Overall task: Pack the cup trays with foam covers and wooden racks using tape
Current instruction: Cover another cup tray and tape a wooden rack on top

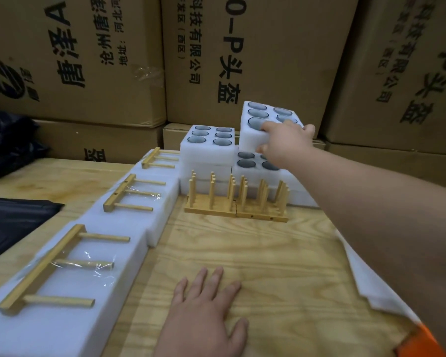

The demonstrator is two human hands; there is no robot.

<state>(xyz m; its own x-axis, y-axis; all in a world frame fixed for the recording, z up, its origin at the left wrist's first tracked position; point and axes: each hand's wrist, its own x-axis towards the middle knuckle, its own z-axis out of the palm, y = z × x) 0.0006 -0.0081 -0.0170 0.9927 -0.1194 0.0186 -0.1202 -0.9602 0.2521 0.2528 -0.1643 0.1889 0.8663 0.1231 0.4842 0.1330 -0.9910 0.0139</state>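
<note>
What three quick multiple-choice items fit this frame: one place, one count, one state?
1. Where is the cup tray that the right hand grips?
A. flat on the bare table
B. lifted at the top of the right tray stack
C. inside a cardboard box

2. How many packed trays with a wooden rack on top lie along the left?
A. one
B. three
C. five

3. How is the left hand?
A. flat on the wooden table, fingers straight
B. pinching tape
C. gripping a rack

Key: 1 B, it is tilted above a lower tray; 2 B, near, middle, far; 3 A, palm down, holding nothing.
</note>
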